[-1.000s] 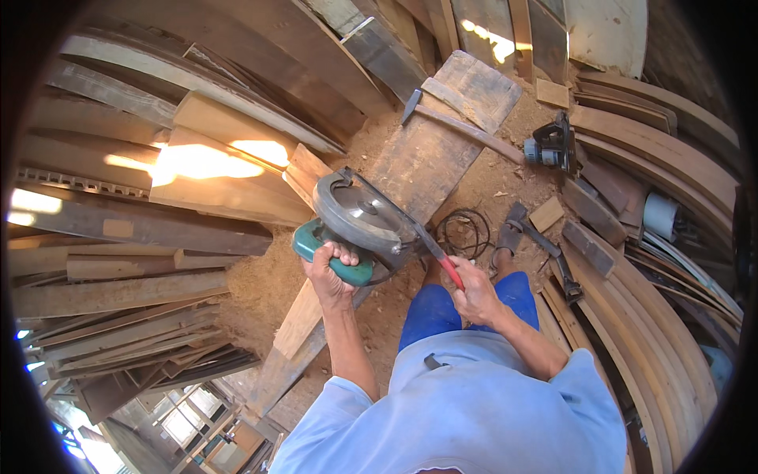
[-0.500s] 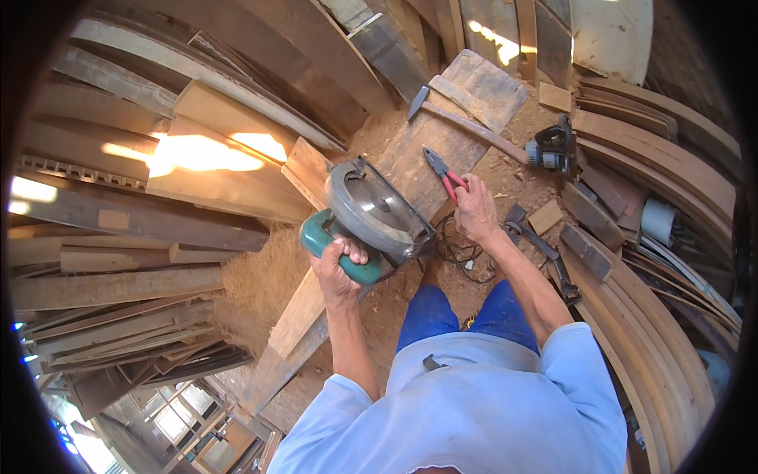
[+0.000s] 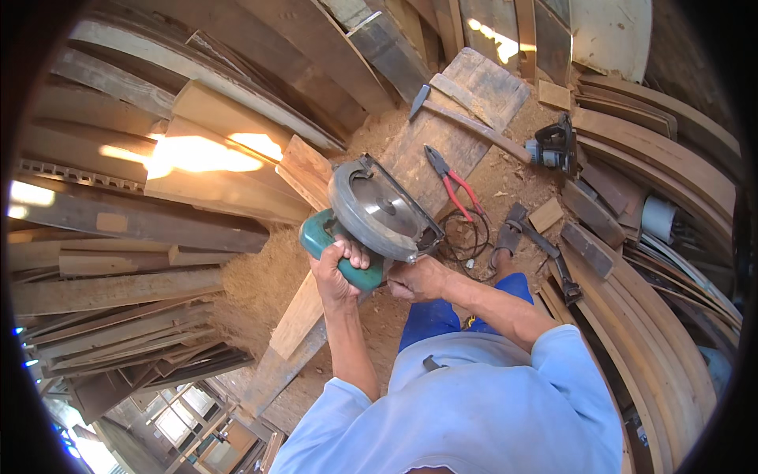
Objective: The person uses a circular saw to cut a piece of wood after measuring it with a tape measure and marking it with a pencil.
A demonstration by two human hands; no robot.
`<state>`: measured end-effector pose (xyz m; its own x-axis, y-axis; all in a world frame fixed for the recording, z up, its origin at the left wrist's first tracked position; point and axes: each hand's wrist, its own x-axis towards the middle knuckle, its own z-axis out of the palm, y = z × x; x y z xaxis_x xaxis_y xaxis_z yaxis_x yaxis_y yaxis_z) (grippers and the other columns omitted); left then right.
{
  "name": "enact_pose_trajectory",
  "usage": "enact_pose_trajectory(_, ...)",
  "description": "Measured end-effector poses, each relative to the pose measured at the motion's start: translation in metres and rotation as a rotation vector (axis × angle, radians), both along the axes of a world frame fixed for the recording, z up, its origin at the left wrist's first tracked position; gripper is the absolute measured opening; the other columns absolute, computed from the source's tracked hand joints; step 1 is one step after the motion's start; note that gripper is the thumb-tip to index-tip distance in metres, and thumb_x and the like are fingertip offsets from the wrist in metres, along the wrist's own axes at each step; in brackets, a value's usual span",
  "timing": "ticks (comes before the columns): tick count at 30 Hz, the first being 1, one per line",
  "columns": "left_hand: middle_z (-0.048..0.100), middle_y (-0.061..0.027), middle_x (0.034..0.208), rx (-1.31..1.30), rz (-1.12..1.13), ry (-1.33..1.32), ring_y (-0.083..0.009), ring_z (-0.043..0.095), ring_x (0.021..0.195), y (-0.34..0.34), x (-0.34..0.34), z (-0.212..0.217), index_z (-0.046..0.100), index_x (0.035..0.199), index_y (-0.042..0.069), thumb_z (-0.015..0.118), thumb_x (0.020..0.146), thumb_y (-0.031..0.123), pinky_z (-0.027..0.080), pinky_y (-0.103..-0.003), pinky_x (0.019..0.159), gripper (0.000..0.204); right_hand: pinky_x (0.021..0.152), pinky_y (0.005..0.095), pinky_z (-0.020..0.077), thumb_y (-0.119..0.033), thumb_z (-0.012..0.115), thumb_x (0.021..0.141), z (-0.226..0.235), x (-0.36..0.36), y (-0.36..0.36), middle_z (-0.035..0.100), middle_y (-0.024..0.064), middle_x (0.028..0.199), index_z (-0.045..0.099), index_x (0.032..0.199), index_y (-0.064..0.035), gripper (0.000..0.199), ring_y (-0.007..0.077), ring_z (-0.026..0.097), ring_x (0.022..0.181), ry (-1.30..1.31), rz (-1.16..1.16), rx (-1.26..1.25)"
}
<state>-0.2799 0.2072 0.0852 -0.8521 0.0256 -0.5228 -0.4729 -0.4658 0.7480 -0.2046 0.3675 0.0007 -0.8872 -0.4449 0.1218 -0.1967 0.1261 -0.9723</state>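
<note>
My left hand (image 3: 338,272) is wrapped round the teal handle of a circular saw (image 3: 371,207), which is tilted up with its grey guard and round blade showing. My right hand (image 3: 418,278) is closed against the lower end of the saw, beside the handle. Its fingertips are partly hidden there, so I cannot make out what they grip. Pliers with red handles (image 3: 450,178) lie on the worn wooden board (image 3: 410,158), their handle ends reaching past its edge. Beyond them a hammer (image 3: 474,126) rests across the same board.
A dark cable (image 3: 479,245) is coiled by my foot. To the right are a blue and black power tool (image 3: 550,150), a small wood block (image 3: 545,216) and curved planks (image 3: 632,332). Stacked boards (image 3: 118,280) line the left, and sawdust (image 3: 260,284) covers the ground.
The pliers have been let go and now lie on the board. My right hand has moved left and nearer to the saw's lower end. My left hand keeps its hold.
</note>
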Motion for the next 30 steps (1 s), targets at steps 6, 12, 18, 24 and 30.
enact_pose_trajectory(6,0.049,-0.0053,0.070,0.007,0.009,0.053,-0.0168,0.053,0.056,0.010,0.000,0.011,0.051,0.103,0.003,0.058,0.087,0.006,0.051,-0.035,0.050,0.018,0.060,0.0497,0.0490,-0.021,0.063,0.086,0.058,0.011,0.023,0.058,0.0184,0.066,0.057,0.067,-0.0037,0.027,0.0393,0.062,0.066,-0.055,0.015,0.116)
enact_pose_trajectory(12,0.049,-0.0058,0.073,0.015,0.022,0.029,-0.0174,0.054,0.056,0.006,0.006,0.007,0.047,0.115,0.003,0.057,0.086,0.003,0.051,-0.035,0.049,0.031,0.076,0.0511,0.0523,-0.027,0.067,0.089,0.022,-0.016,0.096,0.062,0.0206,0.088,0.062,0.095,-0.0038,0.025,0.0410,0.064,0.081,-0.246,-0.666,0.635)
enact_pose_trajectory(18,0.048,-0.0069,0.072,-0.047,-0.016,0.060,-0.0185,0.053,0.055,0.024,0.010,0.008,0.049,0.110,0.001,0.056,0.085,0.002,0.050,-0.035,0.049,0.027,0.083,0.0533,0.0536,-0.026,0.069,0.090,-0.057,-0.050,0.086,0.057,0.0231,0.113,0.053,0.119,-0.0097,0.037,0.0438,0.064,0.090,-0.339,-0.655,0.959)
enact_pose_trajectory(24,0.050,-0.0072,0.070,-0.092,0.024,0.076,-0.0186,0.056,0.056,0.031,0.010,0.010,0.051,0.089,0.002,0.056,0.087,0.002,0.050,-0.035,0.050,0.005,0.076,0.0528,0.0537,-0.014,0.059,0.095,-0.054,-0.041,0.102,0.062,0.0236,0.100,0.050,0.115,-0.0062,0.024,0.0400,0.066,0.097,-0.585,-0.576,0.765)
enact_pose_trajectory(30,0.048,-0.0064,0.069,-0.142,-0.027,0.064,-0.0187,0.053,0.056,0.021,0.014,0.003,0.050,0.084,0.001,0.055,0.086,0.006,0.049,-0.034,0.051,0.008,0.073,0.0342,0.0478,0.001,0.050,0.079,0.019,0.049,0.145,0.056,0.0075,0.091,0.057,0.099,-0.0029,0.022,0.0148,0.056,0.085,-0.935,-0.393,-0.131)
